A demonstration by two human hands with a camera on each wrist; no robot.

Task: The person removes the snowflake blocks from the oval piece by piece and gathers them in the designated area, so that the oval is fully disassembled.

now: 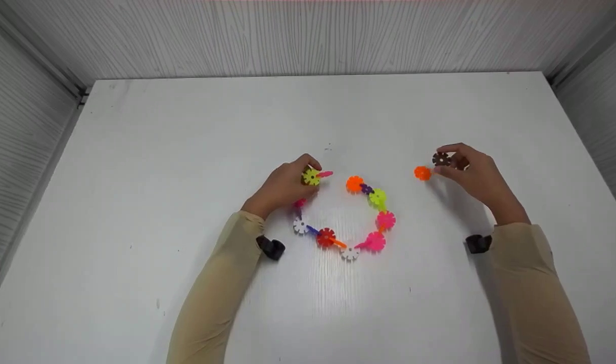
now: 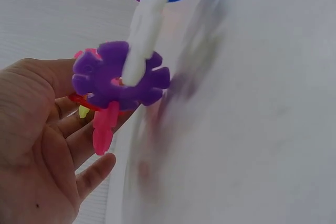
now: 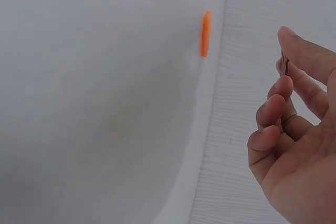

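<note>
My left hand [image 1: 287,184] grips the end of a curved chain of notched plastic discs, with a yellow-green disc [image 1: 312,177] and a pink disc [image 1: 325,174] showing at its fingertips. In the left wrist view, a purple disc [image 2: 113,74] joined to a white disc [image 2: 144,30] hangs in front of the palm. My right hand [image 1: 472,167] pinches a loose brown disc [image 1: 441,159] between thumb and fingers; the right wrist view shows this disc [image 3: 284,65] edge-on. Close to the right fingertips is a single orange disc [image 1: 422,173].
The chain bends in an open ring on the white table [image 1: 136,227], its other end an orange disc [image 1: 354,184]. A red disc [image 1: 326,237] and a white disc [image 1: 350,253] sit along the near side. Grey wood-grain panels [image 1: 308,38] border the table.
</note>
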